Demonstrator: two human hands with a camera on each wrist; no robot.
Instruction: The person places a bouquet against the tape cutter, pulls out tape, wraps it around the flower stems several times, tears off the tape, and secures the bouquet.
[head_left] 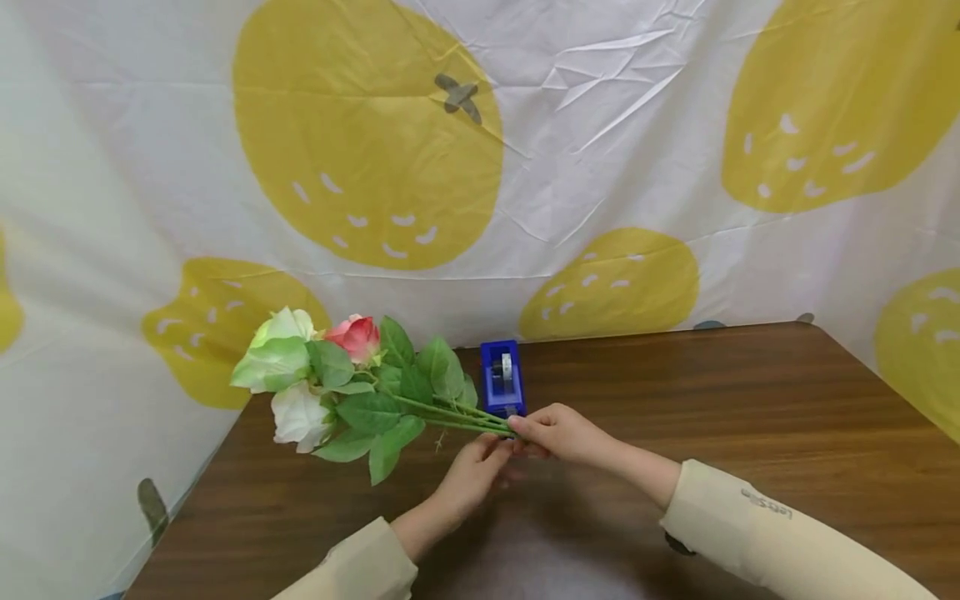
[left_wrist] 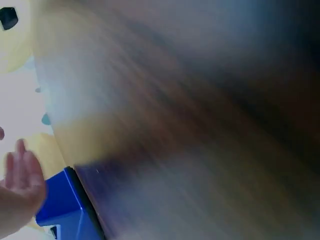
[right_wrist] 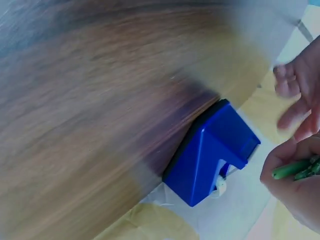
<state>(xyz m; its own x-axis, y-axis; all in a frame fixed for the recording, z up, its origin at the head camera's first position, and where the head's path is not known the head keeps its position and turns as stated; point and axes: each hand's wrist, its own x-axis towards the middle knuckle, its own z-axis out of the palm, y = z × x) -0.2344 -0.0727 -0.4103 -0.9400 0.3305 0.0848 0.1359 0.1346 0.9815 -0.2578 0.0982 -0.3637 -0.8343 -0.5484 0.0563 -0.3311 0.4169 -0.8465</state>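
Note:
My right hand point(head_left: 562, 433) pinches the lower ends of several green flower stems point(head_left: 457, 419). The bunch slants left across the head view: a pink-red rose point(head_left: 354, 339), a white rose point(head_left: 298, 415), a greenish-white rose point(head_left: 273, 358) and broad green leaves point(head_left: 371, 412). Just below the stem ends is my left hand point(head_left: 468, 475). In the right wrist view the left hand's fingers point(right_wrist: 287, 85) are loosely spread, apart from the cut stem tips point(right_wrist: 291, 169) poking out of the right fist. Behind both hands, a blue tape dispenser point(head_left: 491, 358) holds a roll of tape point(head_left: 507, 367).
The brown wooden table point(head_left: 750, 400) extends widely to the right. A white curtain point(head_left: 570, 167) with large yellow fruit prints hangs along its back and sides. The dispenser stands near the table's back edge, right by the stem ends.

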